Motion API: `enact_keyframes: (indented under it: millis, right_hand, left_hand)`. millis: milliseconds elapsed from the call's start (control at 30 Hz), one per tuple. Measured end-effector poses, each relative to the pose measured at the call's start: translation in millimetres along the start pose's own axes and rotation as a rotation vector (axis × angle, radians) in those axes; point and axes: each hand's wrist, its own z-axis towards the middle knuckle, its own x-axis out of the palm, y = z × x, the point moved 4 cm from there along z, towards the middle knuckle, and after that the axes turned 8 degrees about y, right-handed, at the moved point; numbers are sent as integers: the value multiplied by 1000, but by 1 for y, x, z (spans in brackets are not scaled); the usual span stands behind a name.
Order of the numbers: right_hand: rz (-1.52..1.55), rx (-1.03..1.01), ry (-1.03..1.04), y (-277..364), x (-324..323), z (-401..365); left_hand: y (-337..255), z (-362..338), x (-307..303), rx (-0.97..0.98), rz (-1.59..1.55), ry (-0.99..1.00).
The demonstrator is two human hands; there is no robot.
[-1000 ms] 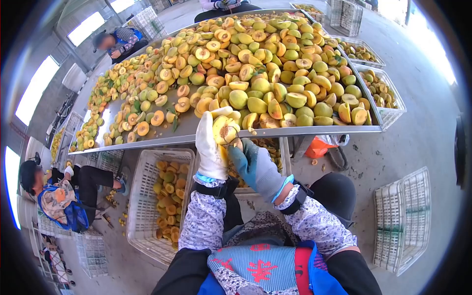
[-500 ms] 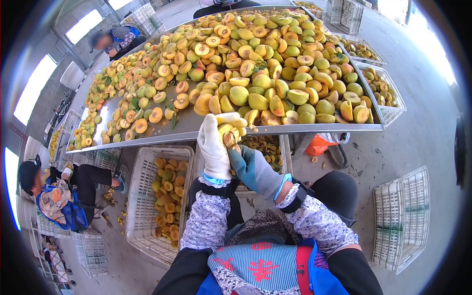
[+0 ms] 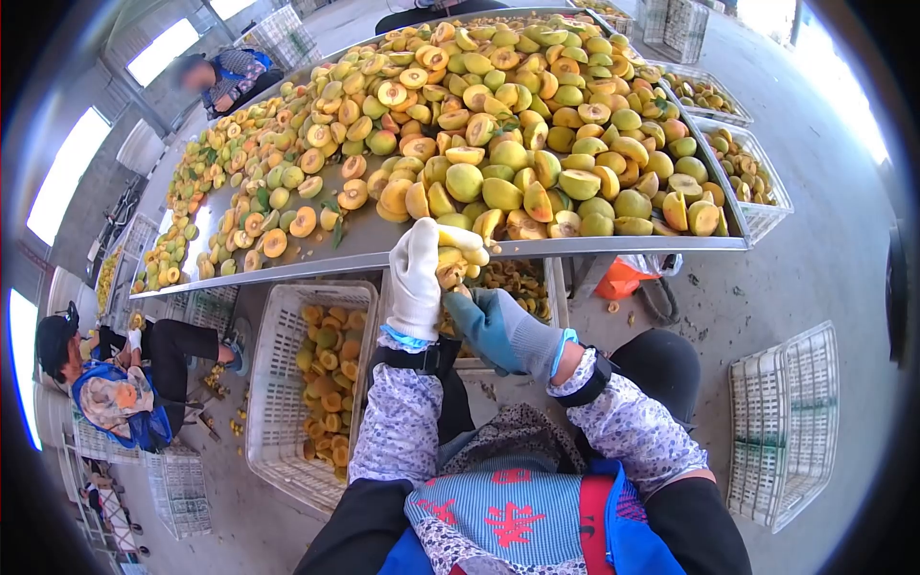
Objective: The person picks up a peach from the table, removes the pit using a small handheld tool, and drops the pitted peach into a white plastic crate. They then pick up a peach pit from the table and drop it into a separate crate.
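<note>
My left hand (image 3: 414, 280), in a white glove, grips a halved yellow fruit (image 3: 448, 261) just below the front edge of the metal table (image 3: 287, 261). My right hand (image 3: 498, 326), in a blue-grey glove, is closed against the underside of the same fruit; whether it holds a tool is hidden. Both hands hover over a white crate (image 3: 556, 299) of cut fruit pieces between my knees. A large heap of whole and halved fruit (image 3: 517, 153) lies on the table just beyond.
A white crate of fruit halves (image 3: 287, 383) sits on the floor to my left, an empty crate (image 3: 781, 422) to my right. More filled crates (image 3: 757, 182) line the table's right side. A seated person (image 3: 105, 379) works at left, another person (image 3: 225, 77) at the far table edge.
Both hands stayed together on the fruit, which dropped slightly and looks turned in the grip. The view shifted a little.
</note>
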Motion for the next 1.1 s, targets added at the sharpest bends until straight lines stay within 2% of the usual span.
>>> enact_keyframes:
  millis: [33, 200, 233, 333, 433, 533, 633, 833, 933, 1033, 1100]
  right_hand:
    - [-123, -57, -79, 0, 0, 1]
    - [275, 87, 124, 6, 1, -9]
    - [367, 126, 163, 6, 2, -10]
    - [-74, -125, -74, -6, 0, 2]
    - [-123, -233, -99, -29, 1, 17]
    - [217, 129, 129, 4, 7, -10]
    - [327, 94, 153, 7, 14, -12]
    - [696, 215, 522, 0, 5, -10]
    - [615, 200, 507, -2, 5, -11]
    - [220, 239, 224, 11, -2, -20]
    - [199, 273, 229, 6, -9, -20]
  left_hand:
    - [0, 0, 1, -11, -19, -22]
    - [9, -3, 11, 6, -242, -234]
    - [12, -1, 10, 7, -262, -221]
    - [10, -5, 6, -39, -150, -144]
    - [7, -4, 4, -40, -91, -47]
    - [10, -7, 6, -35, -175, -141]
    - [17, -4, 6, -14, -252, -210]
    - [9, 7, 5, -139, -293, 149]
    - [15, 8, 4, -215, -387, 217]
    - [16, 14, 4, -159, -77, 302]
    - [17, 14, 7, -155, -123, 332]
